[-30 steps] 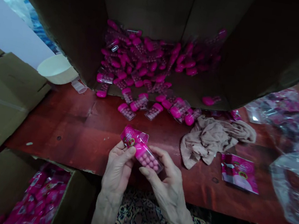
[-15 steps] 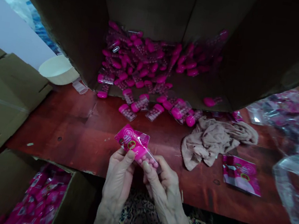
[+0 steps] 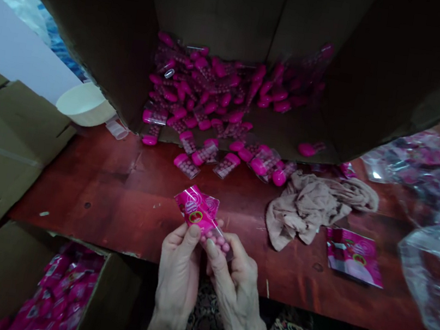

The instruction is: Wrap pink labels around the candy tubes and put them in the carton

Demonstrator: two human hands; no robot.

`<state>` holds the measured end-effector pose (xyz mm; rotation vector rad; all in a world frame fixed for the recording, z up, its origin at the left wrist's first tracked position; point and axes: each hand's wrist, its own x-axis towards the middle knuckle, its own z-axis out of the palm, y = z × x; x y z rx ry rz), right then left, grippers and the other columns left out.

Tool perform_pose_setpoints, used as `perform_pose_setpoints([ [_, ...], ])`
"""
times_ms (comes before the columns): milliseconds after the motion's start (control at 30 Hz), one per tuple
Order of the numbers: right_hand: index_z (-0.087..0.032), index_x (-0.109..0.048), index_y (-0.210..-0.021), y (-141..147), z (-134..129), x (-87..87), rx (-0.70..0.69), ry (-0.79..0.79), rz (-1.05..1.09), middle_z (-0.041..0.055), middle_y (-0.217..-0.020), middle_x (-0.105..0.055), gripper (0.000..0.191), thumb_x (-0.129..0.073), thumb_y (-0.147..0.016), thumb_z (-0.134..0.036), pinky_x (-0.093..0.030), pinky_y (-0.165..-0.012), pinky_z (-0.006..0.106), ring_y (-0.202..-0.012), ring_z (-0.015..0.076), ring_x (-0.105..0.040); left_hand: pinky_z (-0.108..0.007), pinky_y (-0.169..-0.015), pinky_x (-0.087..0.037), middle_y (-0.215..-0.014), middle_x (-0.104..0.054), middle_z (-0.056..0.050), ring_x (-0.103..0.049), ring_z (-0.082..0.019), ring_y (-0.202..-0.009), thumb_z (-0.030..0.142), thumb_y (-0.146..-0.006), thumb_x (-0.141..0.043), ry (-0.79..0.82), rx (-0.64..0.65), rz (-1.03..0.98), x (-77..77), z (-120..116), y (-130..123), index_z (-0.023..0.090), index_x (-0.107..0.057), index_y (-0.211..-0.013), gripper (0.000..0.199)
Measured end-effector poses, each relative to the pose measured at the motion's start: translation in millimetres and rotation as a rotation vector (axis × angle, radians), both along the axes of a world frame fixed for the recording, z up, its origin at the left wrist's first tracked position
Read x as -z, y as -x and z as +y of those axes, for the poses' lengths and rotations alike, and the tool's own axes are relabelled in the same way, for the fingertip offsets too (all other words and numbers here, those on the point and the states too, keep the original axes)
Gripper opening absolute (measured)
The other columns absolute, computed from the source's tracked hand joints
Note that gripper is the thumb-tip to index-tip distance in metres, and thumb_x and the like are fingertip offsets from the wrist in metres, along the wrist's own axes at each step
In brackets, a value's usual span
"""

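Note:
My left hand (image 3: pixel 180 255) pinches a pink printed sleeve (image 3: pixel 196 208) between thumb and fingers. The sleeve lies around or over the capped end of a small clear bottle; I cannot tell how far it reaches. My right hand (image 3: pixel 231 271) grips the bottle's clear end, where pink candy balls (image 3: pixel 217 239) show through. Both hands meet just above the near edge of the red table (image 3: pixel 114 210). Ahead of them lie several loose pink-capped bottles (image 3: pixel 226 165). To the right rests a flat stack of pink sleeves (image 3: pixel 355 257).
A large cardboard box (image 3: pixel 219 5) opens toward me with many bottles inside. A crumpled beige cloth (image 3: pixel 304 210) and clear plastic bags (image 3: pixel 431 274) lie at right. At left are a white bowl (image 3: pixel 86 106), folded cardboard (image 3: pixel 3 149) and a box (image 3: pixel 118 293) of pink packages (image 3: pixel 60 295).
Both hands have shifted slightly. The left thumb has moved right along the sleeve, which now covers the bottle's pink cap more. The rest of the table is unchanged.

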<state>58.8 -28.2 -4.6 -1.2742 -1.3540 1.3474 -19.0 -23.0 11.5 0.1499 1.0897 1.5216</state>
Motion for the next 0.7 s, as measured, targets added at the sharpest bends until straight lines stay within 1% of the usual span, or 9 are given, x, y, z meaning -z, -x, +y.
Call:
perform_pose_setpoints([
  [67, -0.018, -0.052, -0.081, 2.0, -1.6, 1.7, 0.041, -0.012, 0.016, -0.0030, -0.060, -0.050, 0.020, -0.045, -0.090, -0.035, -0.034, -0.045, 0.019, -0.049, 0.0085, -0.046, -0.029, -0.065, -0.052, -0.065, -0.069, -0.005, -0.064, -0.016, -0.062, 0.028, -0.067, -0.071, 0.022, -0.030, 0.000, 0.5, -2.5, -5.1, 0.014, -0.070, -0.071, 0.014],
  [167, -0.018, -0.052, -0.083, 2.6, 0.4, 4.5, 0.110, -0.039, 0.039, -0.0021, -0.063, -0.052, 0.020, -0.045, -0.089, -0.035, -0.038, -0.048, 0.019, -0.051, 0.0094, -0.048, -0.026, -0.066, -0.051, -0.068, -0.070, -0.004, -0.064, -0.015, -0.064, 0.025, -0.067, -0.072, 0.040, 0.005, 0.007, 2.3, -5.8, -13.6, 0.015, -0.070, -0.074, 0.013],
  [233, -0.018, -0.052, -0.084, 0.9, 4.4, 3.5, 0.104, -0.013, 0.076, -0.0012, -0.065, -0.054, 0.020, -0.045, -0.089, -0.036, -0.040, -0.050, 0.019, -0.054, 0.0100, -0.050, -0.025, -0.066, -0.051, -0.068, -0.069, -0.004, -0.064, -0.014, -0.066, 0.025, -0.068, -0.071, 0.023, 0.009, 0.010, 3.2, -6.0, -14.8, 0.015, -0.070, -0.074, 0.012],
  [300, -0.018, -0.053, -0.085, -2.1, 8.2, -0.1, 0.021, 0.035, 0.112, -0.0008, -0.068, -0.055, 0.020, -0.047, -0.088, -0.037, -0.041, -0.051, 0.018, -0.056, 0.0100, -0.051, -0.022, -0.061, -0.051, -0.068, -0.069, -0.004, -0.064, -0.013, -0.064, 0.027, -0.069, -0.070, 0.020, -0.017, 0.007, 3.2, -4.7, -11.0, 0.015, -0.070, -0.073, 0.013],
  [367, -0.019, -0.054, -0.088, -4.8, 9.9, -4.3, -0.110, 0.078, 0.136, -0.0009, -0.069, -0.056, 0.020, -0.048, -0.088, -0.038, -0.041, -0.048, 0.017, -0.055, 0.0090, -0.050, -0.017, -0.051, -0.049, -0.064, -0.067, -0.002, -0.061, -0.009, -0.054, 0.028, -0.071, -0.068, 0.039, -0.038, 0.006, 2.4, -3.2, -4.3, 0.014, -0.069, -0.071, 0.014],
  [433, -0.018, -0.054, -0.086, -6.3, 9.3, -6.9, -0.218, 0.116, 0.152, -0.0015, -0.067, -0.055, 0.022, -0.047, -0.088, -0.039, -0.039, -0.043, 0.016, -0.049, 0.0074, -0.047, -0.014, -0.035, -0.041, -0.052, -0.060, 0.002, -0.050, -0.005, -0.037, 0.031, -0.073, -0.066, 0.075, -0.001, 0.018, 1.0, -2.9, 1.5, 0.014, -0.068, -0.072, 0.017],
  [500, -0.017, -0.053, -0.085, -6.3, 7.9, -7.1, -0.251, 0.151, 0.165, -0.0028, -0.061, -0.052, 0.025, -0.044, -0.089, -0.040, -0.036, -0.039, 0.016, -0.044, 0.0064, -0.045, -0.013, -0.026, -0.031, -0.046, -0.055, 0.004, -0.038, -0.003, -0.027, 0.034, -0.073, -0.065, 0.117, 0.059, 0.044, -0.4, -4.1, 3.4, 0.014, -0.068, -0.076, 0.021],
  [567, -0.017, -0.053, -0.082, -5.8, 7.3, -5.8, -0.246, 0.175, 0.186, -0.0046, -0.056, -0.048, 0.028, -0.043, -0.089, -0.042, -0.034, -0.035, 0.015, -0.040, 0.0057, -0.043, -0.013, -0.022, -0.029, -0.052, -0.060, 0.002, -0.034, -0.002, -0.025, 0.036, -0.072, -0.066, 0.144, 0.103, 0.071, -1.7, -6.1, 1.6, 0.013, -0.068, -0.081, 0.025],
  [700, -0.016, -0.050, -0.065, -6.5, 9.5, -2.8, -0.254, 0.222, 0.263, -0.0049, -0.051, -0.047, 0.038, -0.045, -0.087, -0.046, -0.031, -0.032, 0.014, -0.035, 0.0036, -0.039, -0.015, -0.023, -0.035, -0.078, -0.070, -0.007, -0.037, -0.001, -0.028, 0.035, -0.072, -0.065, 0.115, 0.166, 0.075, -4.3, -9.1, -4.0, 0.013, -0.067, -0.084, 0.025],
])
